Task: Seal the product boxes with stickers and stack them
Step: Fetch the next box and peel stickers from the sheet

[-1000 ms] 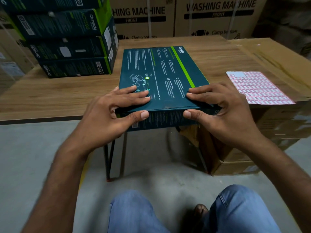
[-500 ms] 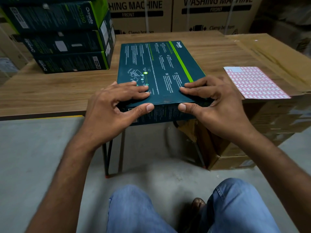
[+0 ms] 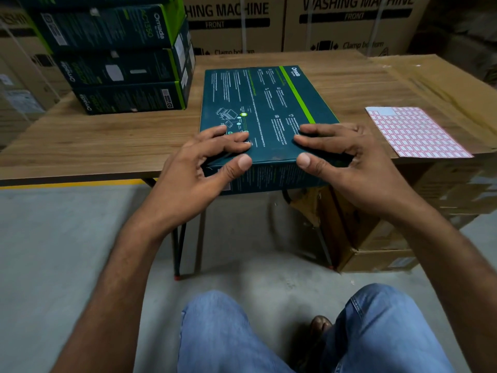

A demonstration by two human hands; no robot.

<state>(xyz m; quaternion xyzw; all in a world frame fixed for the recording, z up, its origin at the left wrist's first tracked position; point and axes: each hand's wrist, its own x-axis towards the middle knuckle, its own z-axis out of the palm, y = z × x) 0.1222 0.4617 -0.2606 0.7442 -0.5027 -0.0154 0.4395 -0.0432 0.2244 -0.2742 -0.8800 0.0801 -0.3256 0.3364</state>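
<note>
Left hand [image 3: 199, 168] and right hand [image 3: 357, 162] gripped near end of product box [image 3: 266, 103]: fingers [image 3: 226, 146] spread on top face, thumbs pressed to front side, pinching edge. Box lay flat on desk [image 3: 107, 141], near end overhanging front edge. Stack of boxes [image 3: 121, 63] stood at back left, apart from it; bare wood lay between. Sticker sheet [image 3: 414, 133] lay to right on cardboard carton [image 3: 430, 84]. Grip and box placement matched half second earlier.
</note>
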